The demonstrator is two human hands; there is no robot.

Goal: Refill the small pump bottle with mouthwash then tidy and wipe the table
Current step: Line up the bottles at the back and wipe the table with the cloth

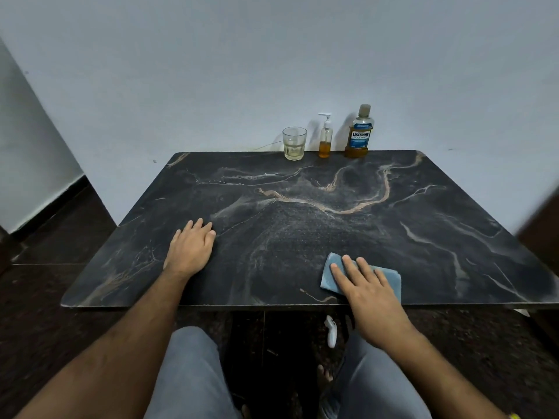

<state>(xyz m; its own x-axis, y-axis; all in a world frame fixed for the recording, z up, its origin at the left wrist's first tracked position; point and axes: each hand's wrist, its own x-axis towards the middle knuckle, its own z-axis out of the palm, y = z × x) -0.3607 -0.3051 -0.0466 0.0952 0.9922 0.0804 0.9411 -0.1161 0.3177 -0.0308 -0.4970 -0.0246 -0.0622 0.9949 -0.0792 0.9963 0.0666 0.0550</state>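
Note:
A small clear pump bottle (325, 140) with amber liquid in its lower part stands at the table's far edge. To its right is the mouthwash bottle (358, 133), capped, with a blue label. An empty-looking drinking glass (294, 143) stands to its left. A folded blue cloth (332, 275) lies near the front edge of the dark marble table (302, 213). My right hand (367, 287) presses flat on the cloth, fingers spread. My left hand (191, 247) rests palm down on the bare tabletop at the front left, holding nothing.
A pale wall runs right behind the three items. A white game controller (330, 331) lies on the dark floor under the table between my knees. A dark piece of furniture (541, 228) edges in at the right.

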